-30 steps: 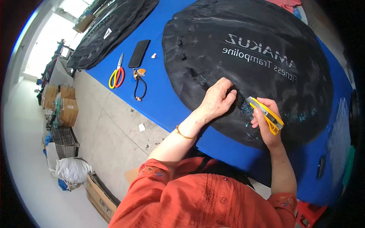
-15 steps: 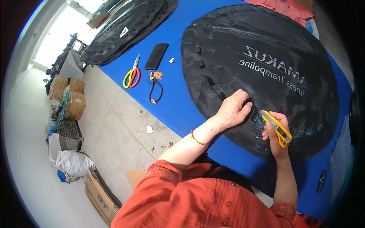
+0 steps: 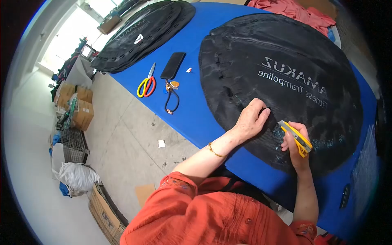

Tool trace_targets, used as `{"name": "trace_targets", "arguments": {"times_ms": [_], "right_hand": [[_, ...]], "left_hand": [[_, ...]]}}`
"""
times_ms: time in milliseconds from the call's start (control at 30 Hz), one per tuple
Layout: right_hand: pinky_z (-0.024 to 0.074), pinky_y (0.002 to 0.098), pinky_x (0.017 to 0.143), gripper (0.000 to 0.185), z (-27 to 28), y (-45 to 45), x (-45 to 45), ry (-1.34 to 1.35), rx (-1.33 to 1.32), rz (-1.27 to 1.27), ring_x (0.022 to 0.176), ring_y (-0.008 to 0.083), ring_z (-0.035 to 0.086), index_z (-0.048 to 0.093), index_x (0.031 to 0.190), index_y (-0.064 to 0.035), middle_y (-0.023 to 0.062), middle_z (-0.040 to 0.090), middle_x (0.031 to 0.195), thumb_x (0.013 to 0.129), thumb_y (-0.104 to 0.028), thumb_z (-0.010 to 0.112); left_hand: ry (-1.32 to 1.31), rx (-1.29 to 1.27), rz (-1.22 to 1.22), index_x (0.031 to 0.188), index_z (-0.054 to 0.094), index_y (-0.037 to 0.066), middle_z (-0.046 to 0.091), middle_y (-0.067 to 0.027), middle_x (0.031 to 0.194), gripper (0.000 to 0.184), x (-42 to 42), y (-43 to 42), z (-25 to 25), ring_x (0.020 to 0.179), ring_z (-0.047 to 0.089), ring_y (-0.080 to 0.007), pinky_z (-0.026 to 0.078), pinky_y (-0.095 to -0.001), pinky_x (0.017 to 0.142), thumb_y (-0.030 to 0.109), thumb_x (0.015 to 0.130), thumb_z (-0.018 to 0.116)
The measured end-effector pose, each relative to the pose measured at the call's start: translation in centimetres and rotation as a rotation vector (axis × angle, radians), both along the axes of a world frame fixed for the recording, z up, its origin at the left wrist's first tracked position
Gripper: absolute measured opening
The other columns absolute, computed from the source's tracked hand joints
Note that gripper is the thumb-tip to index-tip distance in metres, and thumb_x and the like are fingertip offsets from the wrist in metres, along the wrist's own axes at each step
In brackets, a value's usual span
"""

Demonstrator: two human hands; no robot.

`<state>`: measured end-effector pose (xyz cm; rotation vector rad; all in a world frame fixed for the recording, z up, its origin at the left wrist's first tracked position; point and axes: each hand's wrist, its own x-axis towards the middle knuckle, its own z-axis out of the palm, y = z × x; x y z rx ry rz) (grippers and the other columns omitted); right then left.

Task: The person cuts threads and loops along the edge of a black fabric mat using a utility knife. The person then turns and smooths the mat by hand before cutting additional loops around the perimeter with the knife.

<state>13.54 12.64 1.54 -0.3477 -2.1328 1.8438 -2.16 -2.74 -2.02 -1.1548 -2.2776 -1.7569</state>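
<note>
A round black trampoline mat [image 3: 261,57] with mirrored white lettering lies spread over the blue table. My left hand [image 3: 252,118] is closed, its thumb and curled fingers pinching the mat's dark mesh near the front edge; the fingertips are partly hidden. In my right hand [image 3: 297,141] is a yellow utility knife [image 3: 300,141], its tip pointing up and left just beside my left hand, over the mat. Bluish-green thread scraps [image 3: 326,143] are scattered on the mesh around the knife and further right.
Scissors [image 3: 147,85] with red and yellow handles, a black phone [image 3: 173,65] and a corded keyring [image 3: 172,100] lie on the blue table [image 3: 192,118]. More black mats [image 3: 143,34] are stacked at the far left. Pink cloth [image 3: 294,14] sits at the back. Cardboard boxes [image 3: 83,114] stand along the wall.
The camera view has shifted slightly, so the table items appear a little lower and further right. Both hands and the knife stay almost in the same place on the mat.
</note>
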Motion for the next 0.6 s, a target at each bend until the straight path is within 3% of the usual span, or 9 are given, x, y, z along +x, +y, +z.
{"name": "trace_targets", "arguments": {"times_ms": [133, 433, 500, 600], "right_hand": [[0.0512, 0.0204, 0.060, 0.033, -0.13, -0.08, -0.13, -0.016, -0.016, -0.010, 0.068, 0.0052, 0.058, 0.054, 0.124, -0.0008, 0.0032, 0.063, 0.088, 0.100, -0.022, 0.062], [0.0506, 0.0199, 0.060, 0.032, -0.12, -0.01, -0.21, -0.029, 0.006, -0.014, 0.068, 0.0049, 0.058, 0.054, 0.124, -0.0007, 0.0035, 0.064, 0.089, 0.099, -0.020, 0.061], [0.0507, 0.0199, 0.060, 0.031, -0.08, 0.01, -0.09, -0.018, 0.010, -0.018, 0.068, 0.0049, 0.058, 0.054, 0.124, -0.0006, 0.0037, 0.064, 0.089, 0.099, -0.019, 0.060], [0.0506, 0.0200, 0.060, 0.031, -0.11, 0.11, -0.05, -0.012, 0.017, -0.008, 0.068, 0.0049, 0.058, 0.055, 0.124, -0.0004, 0.0039, 0.064, 0.090, 0.100, -0.019, 0.060]], "left_hand": [[-0.014, 0.002, 0.006, 0.094, 0.057, -0.002, 0.057, -0.0193, 0.092, 0.015, 0.03, -0.13, 0.27, 0.086, 0.061, -0.0367, 0.049, -0.0422, 0.075, 0.011, 0.094, 0.064], [-0.014, 0.074, 0.094, 0.094, 0.056, 0.000, 0.057, -0.0166, 0.090, 0.010, 0.17, -0.13, 0.22, 0.079, 0.060, -0.0322, 0.049, -0.0391, 0.070, 0.007, 0.093, 0.064], [0.001, 0.137, 0.153, 0.096, 0.058, 0.002, 0.056, -0.0104, 0.085, 0.009, 0.21, -0.03, 0.22, 0.074, 0.056, -0.0196, 0.048, -0.0323, 0.068, 0.008, 0.096, 0.064], [-0.006, 0.154, 0.184, 0.096, 0.058, 0.002, 0.055, -0.0091, 0.084, 0.009, 0.28, 0.04, 0.23, 0.073, 0.055, -0.0182, 0.047, -0.0314, 0.067, 0.008, 0.097, 0.064]]}}
